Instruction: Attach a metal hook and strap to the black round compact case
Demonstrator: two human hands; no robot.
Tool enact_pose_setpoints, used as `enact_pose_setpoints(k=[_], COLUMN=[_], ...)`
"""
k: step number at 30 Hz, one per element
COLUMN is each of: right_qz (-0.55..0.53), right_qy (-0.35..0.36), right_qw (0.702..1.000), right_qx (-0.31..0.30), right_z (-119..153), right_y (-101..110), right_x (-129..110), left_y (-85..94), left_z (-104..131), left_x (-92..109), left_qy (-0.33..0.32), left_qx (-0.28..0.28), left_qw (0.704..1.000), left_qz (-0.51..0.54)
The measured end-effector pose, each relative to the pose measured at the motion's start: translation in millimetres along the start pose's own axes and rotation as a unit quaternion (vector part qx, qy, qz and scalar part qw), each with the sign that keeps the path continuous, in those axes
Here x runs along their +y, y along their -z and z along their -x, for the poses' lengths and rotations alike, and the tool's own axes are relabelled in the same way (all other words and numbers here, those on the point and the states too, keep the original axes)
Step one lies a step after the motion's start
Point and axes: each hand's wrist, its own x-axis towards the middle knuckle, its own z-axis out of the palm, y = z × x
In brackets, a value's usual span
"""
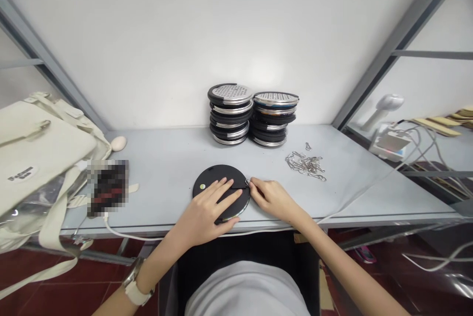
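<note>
Grey and narrow, the table (166, 158) ran along a white wall, with a black disc (214, 183) lying flat near its front edge. Fingers spread, the left hand (207, 212) pressed down on the disc. At the disc's right rim, the right hand (271, 198) pinched a small metal clip (247, 182). Behind stood two stacks of discs (253, 116), loose metal clips (306, 164) lay just right of them, and a cream bag (33, 153) sat far left

left hand (209, 210) lies flat on a black disc (216, 183) while right hand (271, 198) pinches a small clasp (247, 182) at its edge.
</note>
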Motion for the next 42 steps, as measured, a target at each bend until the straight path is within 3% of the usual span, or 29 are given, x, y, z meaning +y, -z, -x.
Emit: enact_pose_setpoints(k=[42], right_qz=[-0.014], right_qy=[-0.003], right_qw=[1.000], right_qx=[0.004], right_z=[0.0], right_y=[-0.1], right_x=[0.0], left_y=[-0.3], left_z=[-0.3], left_x=[-0.1], left_qy=[0.002], left_qx=[-0.008], left_qw=[1.000], left_qz=[-0.002])
